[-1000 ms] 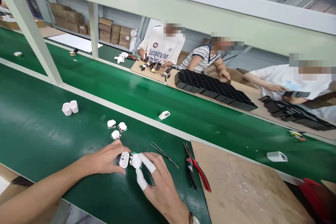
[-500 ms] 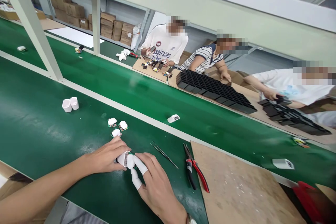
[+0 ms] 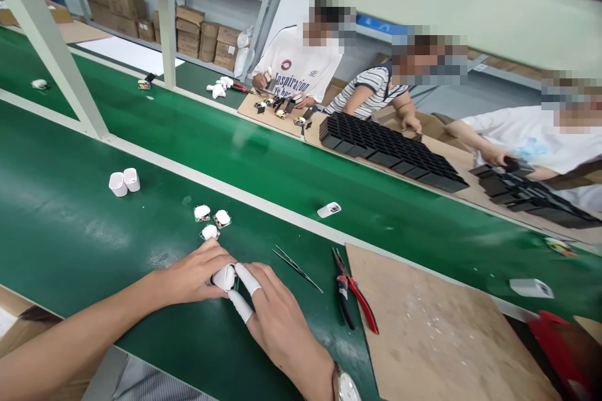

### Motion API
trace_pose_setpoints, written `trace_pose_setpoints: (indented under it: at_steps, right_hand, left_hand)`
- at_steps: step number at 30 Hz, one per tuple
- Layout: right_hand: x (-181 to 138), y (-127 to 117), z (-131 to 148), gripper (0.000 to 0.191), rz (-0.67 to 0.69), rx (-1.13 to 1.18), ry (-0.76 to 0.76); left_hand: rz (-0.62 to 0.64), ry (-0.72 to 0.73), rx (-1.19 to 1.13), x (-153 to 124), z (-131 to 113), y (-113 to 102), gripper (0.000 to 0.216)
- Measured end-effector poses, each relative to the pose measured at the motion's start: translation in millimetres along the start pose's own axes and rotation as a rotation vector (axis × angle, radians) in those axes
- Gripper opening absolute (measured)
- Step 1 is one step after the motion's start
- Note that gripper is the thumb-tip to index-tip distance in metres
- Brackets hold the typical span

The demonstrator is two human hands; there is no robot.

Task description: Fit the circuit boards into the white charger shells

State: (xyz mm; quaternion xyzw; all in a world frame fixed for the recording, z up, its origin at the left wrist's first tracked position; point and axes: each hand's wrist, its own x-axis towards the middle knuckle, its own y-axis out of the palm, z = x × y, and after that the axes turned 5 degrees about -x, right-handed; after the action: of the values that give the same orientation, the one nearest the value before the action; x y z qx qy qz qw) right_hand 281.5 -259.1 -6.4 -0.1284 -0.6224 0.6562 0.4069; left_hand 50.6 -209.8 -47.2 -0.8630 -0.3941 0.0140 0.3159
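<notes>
My left hand (image 3: 197,270) is closed around a small white plastic casing (image 3: 221,277), its open end facing right. At that opening, the thumb and finger of my right hand (image 3: 279,313), both in white finger cots, pinch a circuit board (image 3: 236,282) with a white top. The board sits partly inside the casing; my fingers hide much of it. Just beyond my left hand lie three similar boards (image 3: 222,218) with white tops. Two white casings (image 3: 118,184) stand side by side farther left, open ends up.
Tweezers (image 3: 298,269) and red-and-black pliers (image 3: 350,291) lie right of my hands, beside a brown board (image 3: 437,319). Beyond a pale rail, a green belt (image 3: 263,156) carries white casings (image 3: 329,209). Across it, people sit near rows of black cases (image 3: 390,150).
The circuit board has gone deeper into the casing, and my right fingers have moved left against its opening. White casings on the belt have shifted right.
</notes>
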Motion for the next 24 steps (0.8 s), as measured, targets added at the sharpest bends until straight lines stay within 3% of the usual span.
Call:
trace_pose_setpoints:
  at_steps: [4,8,15,24]
  right_hand:
    - [1,5,-2,0.021,-0.055,0.027,-0.021]
    - [4,5,-10,0.035,-0.021,0.107,0.021]
    - [8,12,-16,0.034,-0.017,0.127,0.021]
    - [-12,24,-30,0.038,-0.188,0.166,0.155]
  left_hand:
    - [0.041,-0.066,-0.023,1,0,-2,0.037]
    - [0.041,-0.061,-0.032,3,-5,-4,0.035]
    - [0.024,-0.075,-0.012,-4,-15,-8,0.046]
    - [-0.101,0.167,0.3,-15,-6,6,0.013]
